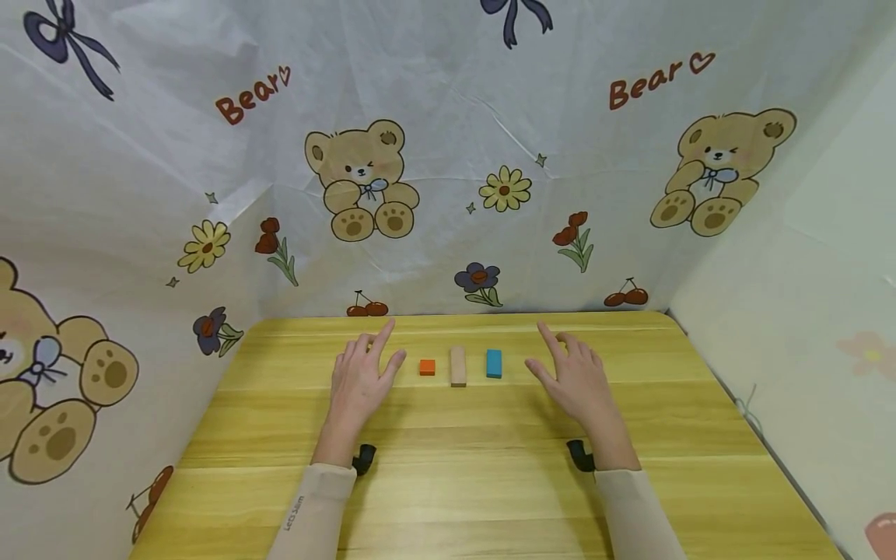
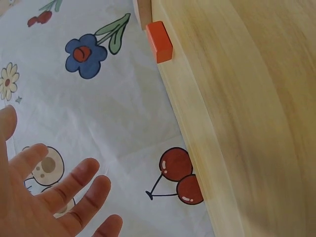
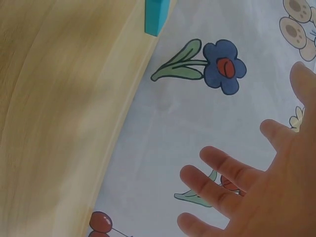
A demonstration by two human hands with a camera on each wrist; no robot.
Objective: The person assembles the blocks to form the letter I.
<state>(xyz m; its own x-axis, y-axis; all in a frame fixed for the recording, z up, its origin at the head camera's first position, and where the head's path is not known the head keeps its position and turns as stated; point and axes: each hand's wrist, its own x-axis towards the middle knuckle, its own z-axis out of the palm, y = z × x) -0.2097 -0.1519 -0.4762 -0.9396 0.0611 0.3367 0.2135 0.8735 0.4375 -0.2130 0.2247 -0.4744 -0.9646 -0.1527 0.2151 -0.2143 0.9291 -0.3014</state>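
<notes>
Three blocks stand in a row on the table in the head view: a small orange block point(image 1: 427, 368), a longer plain wooden block point(image 1: 458, 367) in the middle, and a blue block point(image 1: 494, 364). To the left of the orange block my left hand point(image 1: 362, 375) hovers with fingers spread, holding nothing. My right hand point(image 1: 574, 376) is likewise spread and bare, to the right of the blue block. The left wrist view shows the orange block point(image 2: 160, 42) and a sliver of the wooden one. In the right wrist view the blue block point(image 3: 156, 17) is cut off at the top.
The wood-grain table point(image 1: 462, 482) meets a white cloth backdrop point(image 1: 448, 233) printed with bears and flowers along its far edge. More cloth rises at the left and right sides. A black wrist-camera piece sits by each cuff.
</notes>
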